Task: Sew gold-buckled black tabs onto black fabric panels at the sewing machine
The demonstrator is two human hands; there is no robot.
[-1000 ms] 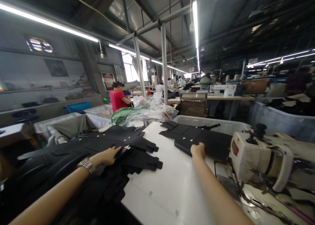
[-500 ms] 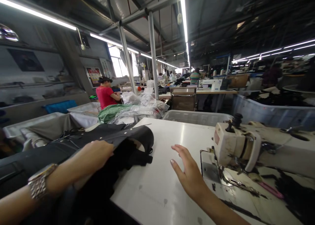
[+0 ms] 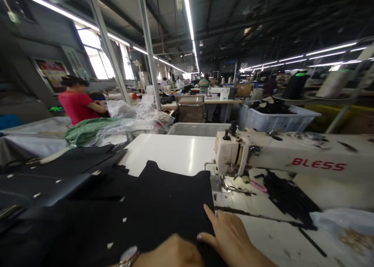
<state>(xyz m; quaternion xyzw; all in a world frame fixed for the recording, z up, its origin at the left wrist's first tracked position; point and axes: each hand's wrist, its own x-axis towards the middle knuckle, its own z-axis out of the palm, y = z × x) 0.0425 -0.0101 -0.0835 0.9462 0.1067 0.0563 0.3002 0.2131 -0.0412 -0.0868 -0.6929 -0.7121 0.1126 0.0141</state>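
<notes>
A black fabric panel [image 3: 163, 204] lies spread over the white table, its far edge cut in curves and its right edge close to the sewing machine [image 3: 230, 154]. My right hand [image 3: 230, 232] rests at that right edge, thumb and index finger stretched apart. Low in the view, my left hand [image 3: 172, 253] is curled over the same panel, knuckles up. Its fingertips are hidden and it is slightly blurred. The wrist watch [image 3: 129, 255] shows beside it. More dark fabric pieces [image 3: 58, 173] with small pale marks lie to the left.
Black strips [image 3: 289, 197] are heaped beneath the machine arm, near a clear plastic bag [image 3: 347, 232]. A bin of dark scraps [image 3: 274, 115] stands behind. Plastic-wrapped bundles [image 3: 131, 121] and a person in red [image 3: 77, 99] are at the left. Thread cones [image 3: 295, 86] stand at the right.
The black panel has been drawn rightward and flattened over the table beside the machine. My left hand has moved right and nearer; my right hand has come down onto the fabric. The view has turned right.
</notes>
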